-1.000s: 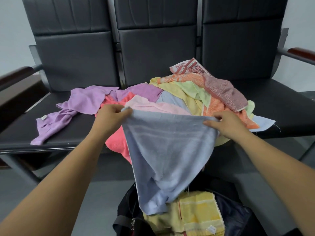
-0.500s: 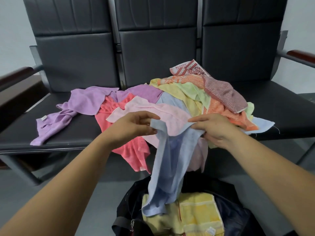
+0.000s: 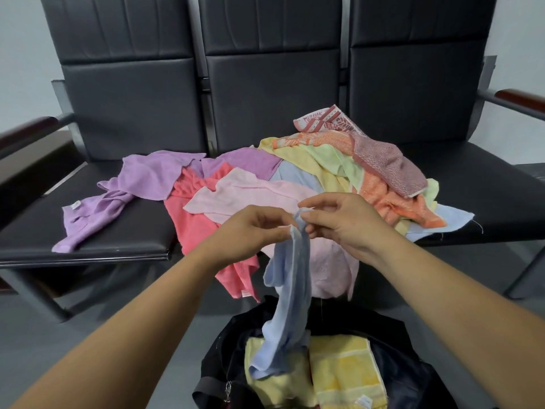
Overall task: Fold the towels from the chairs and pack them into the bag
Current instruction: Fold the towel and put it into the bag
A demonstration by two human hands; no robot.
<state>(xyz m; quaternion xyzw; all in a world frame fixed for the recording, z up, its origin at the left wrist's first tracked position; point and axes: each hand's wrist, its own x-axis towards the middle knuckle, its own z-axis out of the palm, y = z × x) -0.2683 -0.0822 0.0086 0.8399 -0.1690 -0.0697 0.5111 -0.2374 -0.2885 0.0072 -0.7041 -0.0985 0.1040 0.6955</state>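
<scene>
Head view: left hand (image 3: pixel 256 228) and right hand (image 3: pixel 339 222) each pinch a top corner of the light blue towel (image 3: pixel 290 290), corners nearly touching. It hangs bunched over the black bag (image 3: pixel 392 358), its tail on the folded yellow towels (image 3: pixel 342 367). The risk is a twisted drape giving a lopsided fold, or a corner slipping free.

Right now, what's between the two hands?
Head view: only the bunched top edge of the light blue towel, pinched by the left hand and right hand; the rest hangs down to the bag.
</scene>
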